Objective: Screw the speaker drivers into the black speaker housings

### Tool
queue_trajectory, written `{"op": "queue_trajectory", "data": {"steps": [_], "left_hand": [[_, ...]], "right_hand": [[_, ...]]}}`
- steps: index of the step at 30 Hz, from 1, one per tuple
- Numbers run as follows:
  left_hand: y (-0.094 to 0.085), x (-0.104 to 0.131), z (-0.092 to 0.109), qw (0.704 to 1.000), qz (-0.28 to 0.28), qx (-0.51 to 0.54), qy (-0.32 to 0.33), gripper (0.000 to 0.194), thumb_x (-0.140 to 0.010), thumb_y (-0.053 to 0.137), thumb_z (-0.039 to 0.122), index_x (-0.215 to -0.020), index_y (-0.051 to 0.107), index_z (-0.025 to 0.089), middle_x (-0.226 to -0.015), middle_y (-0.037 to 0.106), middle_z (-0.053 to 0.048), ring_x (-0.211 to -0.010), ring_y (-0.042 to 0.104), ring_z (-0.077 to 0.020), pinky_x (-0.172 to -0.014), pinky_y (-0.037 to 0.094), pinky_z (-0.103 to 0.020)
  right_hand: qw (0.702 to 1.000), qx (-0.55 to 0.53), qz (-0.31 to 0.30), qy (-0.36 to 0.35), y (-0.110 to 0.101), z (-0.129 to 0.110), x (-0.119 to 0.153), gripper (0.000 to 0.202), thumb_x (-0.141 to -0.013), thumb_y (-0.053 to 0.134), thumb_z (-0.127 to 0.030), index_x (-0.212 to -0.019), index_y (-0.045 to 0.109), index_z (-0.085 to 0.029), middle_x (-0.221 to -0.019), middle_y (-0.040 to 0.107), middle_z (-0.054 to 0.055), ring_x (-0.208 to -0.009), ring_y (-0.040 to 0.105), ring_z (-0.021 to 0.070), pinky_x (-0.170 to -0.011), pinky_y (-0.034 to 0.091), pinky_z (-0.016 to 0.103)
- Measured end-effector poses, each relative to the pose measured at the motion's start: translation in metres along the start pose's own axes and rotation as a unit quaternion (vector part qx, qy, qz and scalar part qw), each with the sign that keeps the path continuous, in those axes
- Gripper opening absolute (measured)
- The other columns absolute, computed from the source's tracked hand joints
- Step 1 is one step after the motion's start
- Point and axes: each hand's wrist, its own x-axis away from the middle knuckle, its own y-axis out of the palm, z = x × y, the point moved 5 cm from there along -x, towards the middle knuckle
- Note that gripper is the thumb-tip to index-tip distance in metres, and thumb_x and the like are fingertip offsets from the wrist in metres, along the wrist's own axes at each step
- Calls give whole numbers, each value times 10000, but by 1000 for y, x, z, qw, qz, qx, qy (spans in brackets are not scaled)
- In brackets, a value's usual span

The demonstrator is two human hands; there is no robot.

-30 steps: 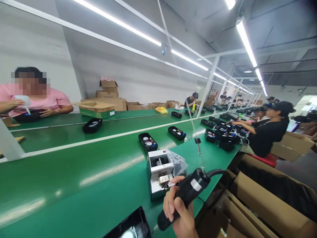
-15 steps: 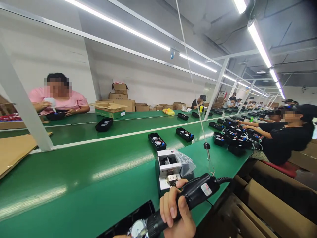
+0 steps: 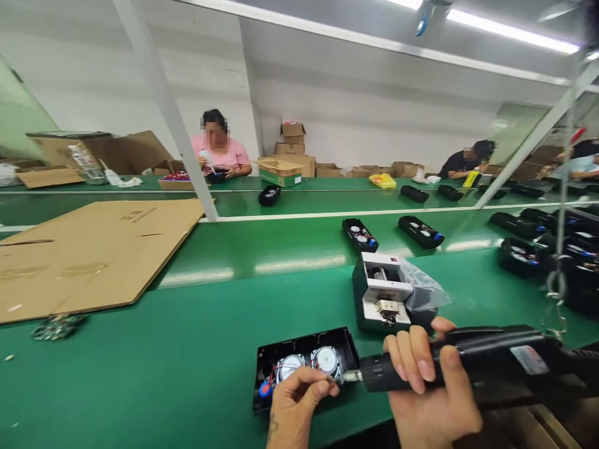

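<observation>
My right hand is wrapped around a black electric screwdriver, its bit pointing left. My left hand pinches thumb and fingers together at the tip of the bit; whatever is between them is too small to make out. Beneath and behind the left hand lies an open black speaker housing with two round silver speakers, red and black wires and a blue part. Just beyond the screwdriver stands a grey and black screw feeder, partly covered by a clear plastic bag.
A flat cardboard sheet lies on the green bench at left, near a clump of circuit boards. Other black housings stand farther back and right. A hanging cord holds the screwdriver. Co-workers sit across the bench.
My view has swung left and down. The left hand, barely visible before, now shows pinching at the bit. The screwdriver has turned nearly level, its bit now in plain sight beside the housing.
</observation>
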Motion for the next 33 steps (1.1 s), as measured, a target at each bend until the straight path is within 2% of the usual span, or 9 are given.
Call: {"op": "queue_trajectory", "data": {"steps": [3,5,7,10,12,15,19,25,33], "left_hand": [[-5,3,-5,997,-61,-41,1,499,-748,943,647,-918,828,192,-873,835,-97,-864,818,-284,-895,684,-410],[-10,0,3,982,-100,-152,60,625,-722,962,655,-1147,808,223,-1136,834,-131,-1066,807,-331,-1009,665,-482],[-14,-4,17,928,-128,-302,175,721,-679,1000,625,-1247,760,251,-1302,785,-143,-1269,731,-383,-1142,588,-585],[-14,-8,25,803,-171,-482,306,619,-735,996,537,-1192,708,235,-1110,808,-94,-1413,626,-419,-1285,377,-739],[-12,-10,19,747,-194,-549,321,563,-789,979,447,-1202,662,234,-972,796,-41,-1444,598,-406,-1325,261,-775],[-9,-10,6,706,-216,-600,310,500,-846,939,278,-1229,619,244,-983,799,-20,-1450,592,-372,-1341,231,-759],[-5,-9,-6,688,-243,-617,294,391,-895,865,164,-1180,609,247,-1068,806,-16,-1372,644,-302,-1354,268,-686],[-5,-13,-9,708,-239,-600,285,341,-893,837,129,-1107,599,246,-1047,801,-4,-1331,661,-272,-1365,258,-643],[-8,-12,-16,709,-245,-600,277,325,-905,801,114,-1105,576,239,-1094,785,-24,-1342,652,-258,-1387,182,-644]], "right_hand": [[999,9,23,24,-6,0,0,143,-983,696,-323,-1110,681,-258,-577,371,-110,-427,204,82,-444,315,250],[999,44,15,22,-9,-1,-1,134,-966,690,-282,-1097,683,-254,-572,406,-102,-417,261,82,-446,324,250],[996,89,-1,14,-13,-1,-1,145,-953,682,-243,-1098,688,-250,-569,440,-95,-407,323,83,-451,338,253],[989,145,-28,14,-22,5,0,181,-953,692,-225,-1132,688,-257,-572,474,-90,-410,387,89,-461,367,257],[985,165,-52,23,-28,14,3,191,-966,695,-226,-1153,685,-264,-582,490,-87,-421,415,92,-464,379,257],[980,177,-83,46,-35,31,9,183,-1002,674,-228,-1178,677,-278,-605,505,-84,-439,440,96,-466,390,251],[976,178,-106,68,-37,45,14,164,-1024,679,-235,-1178,672,-290,-613,511,-88,-448,444,94,-461,392,233],[972,185,-121,80,-30,48,17,129,-1034,688,-262,-1156,665,-299,-599,507,-95,-431,430,95,-454,408,225],[960,208,-158,103,-29,57,26,131,-1044,698,-249,-1138,628,-306,-640,543,-99,-454,486,89,-467,426,218]]}}
